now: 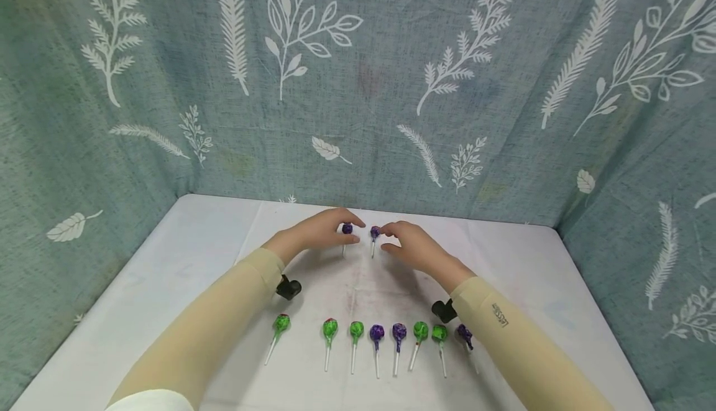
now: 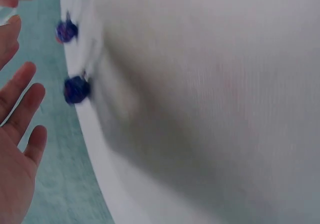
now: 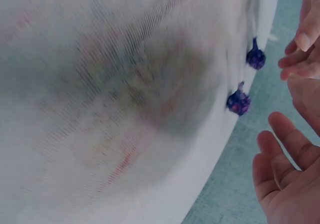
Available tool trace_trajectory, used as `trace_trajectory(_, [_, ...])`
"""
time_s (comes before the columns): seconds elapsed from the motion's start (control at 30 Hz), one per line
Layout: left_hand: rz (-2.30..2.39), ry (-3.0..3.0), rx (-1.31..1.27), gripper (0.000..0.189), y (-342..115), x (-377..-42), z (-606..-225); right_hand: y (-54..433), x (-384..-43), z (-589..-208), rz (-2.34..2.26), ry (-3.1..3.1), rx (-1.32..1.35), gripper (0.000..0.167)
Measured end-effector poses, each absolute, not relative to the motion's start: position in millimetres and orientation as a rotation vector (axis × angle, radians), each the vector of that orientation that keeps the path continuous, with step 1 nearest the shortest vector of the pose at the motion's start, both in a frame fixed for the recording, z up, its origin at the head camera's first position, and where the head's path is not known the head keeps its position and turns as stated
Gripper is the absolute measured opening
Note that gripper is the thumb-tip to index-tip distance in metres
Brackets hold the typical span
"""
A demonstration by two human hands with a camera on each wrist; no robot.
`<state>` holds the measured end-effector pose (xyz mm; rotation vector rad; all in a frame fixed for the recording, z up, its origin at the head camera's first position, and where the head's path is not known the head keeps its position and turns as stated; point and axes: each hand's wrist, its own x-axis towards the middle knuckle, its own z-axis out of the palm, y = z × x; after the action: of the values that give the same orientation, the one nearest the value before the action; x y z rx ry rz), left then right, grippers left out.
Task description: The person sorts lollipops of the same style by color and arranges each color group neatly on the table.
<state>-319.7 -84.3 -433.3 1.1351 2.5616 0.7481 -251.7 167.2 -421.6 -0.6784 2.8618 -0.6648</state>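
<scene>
Two purple-wrapped lollipops lie side by side near the back of the white table, sticks toward the front. My left hand (image 1: 321,229) is beside the left lollipop (image 1: 347,229), thumb and fingers spread around its head. Beside the right lollipop (image 1: 375,232) is my right hand (image 1: 413,244), fingers loosely bent and close to the candy; whether they touch it I cannot tell. In the left wrist view my left hand (image 2: 17,154) has its fingers apart, clear of the purple head (image 2: 76,89). The right wrist view has my right hand (image 3: 295,171) relaxed, with nothing in it.
Several lollipops form a row nearer the front: a green one (image 1: 282,322) at the left end, more green and purple ones, and a purple one (image 1: 465,333) partly behind the right sleeve. A leaf-patterned curtain (image 1: 369,87) rises behind the white table (image 1: 514,262) and along both sides.
</scene>
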Motion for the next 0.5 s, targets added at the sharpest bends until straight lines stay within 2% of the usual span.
trace_trajectory(0.2, [0.789, 2.512, 1.230, 0.043, -75.2, -298.1, -427.5, 173.6, -227.7, -417.6, -0.739, 2.867, -0.699, 0.037])
trace_trajectory(0.5, [0.807, 2.471, 1.237, 0.038, -71.8, -258.2, -423.5, 184.7, -194.1, -409.2, -0.799, 2.882, -0.715, 0.035])
